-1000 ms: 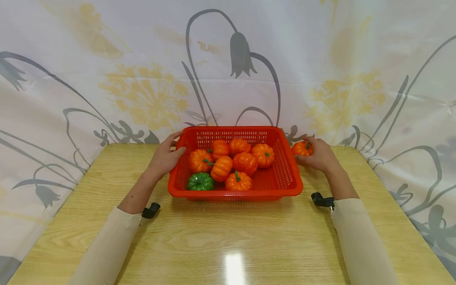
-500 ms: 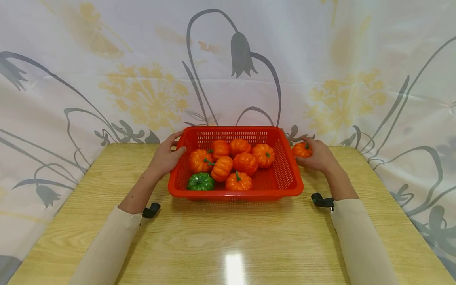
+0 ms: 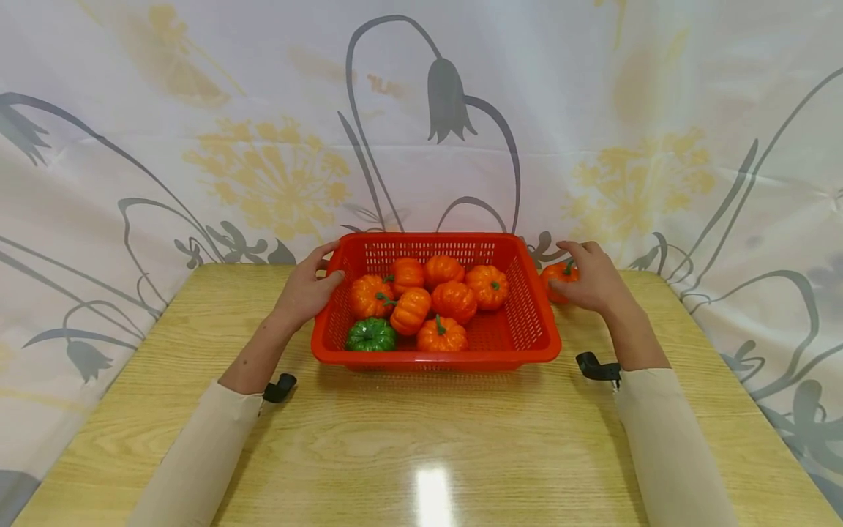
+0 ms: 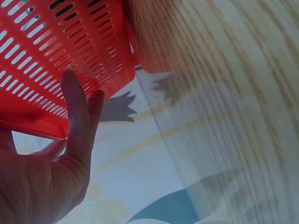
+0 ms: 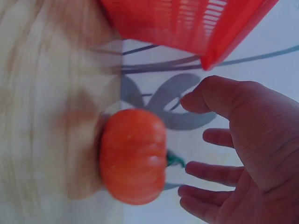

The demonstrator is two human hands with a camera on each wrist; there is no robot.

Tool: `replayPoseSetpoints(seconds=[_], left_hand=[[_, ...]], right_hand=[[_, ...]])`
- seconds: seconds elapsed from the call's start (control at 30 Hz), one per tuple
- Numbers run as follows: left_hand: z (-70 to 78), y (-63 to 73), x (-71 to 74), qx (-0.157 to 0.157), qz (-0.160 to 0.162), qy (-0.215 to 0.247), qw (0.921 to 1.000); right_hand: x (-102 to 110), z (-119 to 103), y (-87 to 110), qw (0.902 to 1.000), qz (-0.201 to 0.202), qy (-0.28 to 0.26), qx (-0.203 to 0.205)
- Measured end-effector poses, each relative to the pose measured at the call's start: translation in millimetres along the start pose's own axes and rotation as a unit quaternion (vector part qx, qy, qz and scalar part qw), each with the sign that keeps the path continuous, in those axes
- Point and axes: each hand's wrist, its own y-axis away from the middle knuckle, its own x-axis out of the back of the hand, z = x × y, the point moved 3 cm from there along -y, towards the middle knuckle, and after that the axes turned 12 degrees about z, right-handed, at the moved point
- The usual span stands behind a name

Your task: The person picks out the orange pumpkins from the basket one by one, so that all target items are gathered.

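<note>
A red plastic basket (image 3: 435, 357) stands on the table, with several orange pumpkins (image 3: 454, 302) and one green pumpkin (image 3: 371, 335) inside. At its left rim my left hand (image 3: 309, 289) holds on, thumb over the edge; the left wrist view shows fingers (image 4: 77, 107) along the slotted outer wall. Outside the right wall, one more orange pumpkin (image 5: 134, 156) with a green stem sits on the table. Just over it is my right hand (image 3: 593, 278), its fingers spread and nothing in them; the right wrist view shows a gap between fingertips and pumpkin.
The wood-patterned table (image 3: 395, 439) extends in front of the basket and to both sides. A flower-printed cloth (image 3: 263, 132) hangs right behind the table's far edge. Black camera mounts (image 3: 598, 367) stick out from both wrists.
My right hand has let go of the orange pumpkin beside the basket, its fingers rising and opening above it. The pumpkin stays on the table. My left hand and the basket have not moved.
</note>
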Motion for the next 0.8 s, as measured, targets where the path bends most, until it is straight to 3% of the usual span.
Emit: replayPoseSetpoints(seconds=[0.33, 0.8], left_hand=[[0.9, 0.4, 0.5, -0.001, 0.001, 0.002, 1.0000], [0.1, 0.0, 0.7, -0.005, 0.001, 0.000, 1.0000]], right_hand=[[15, -34, 1.4, 0.9973, 0.058, -0.017, 0.041], [9, -71, 3.2, 0.9957, 0.028, -0.046, 0.076]])
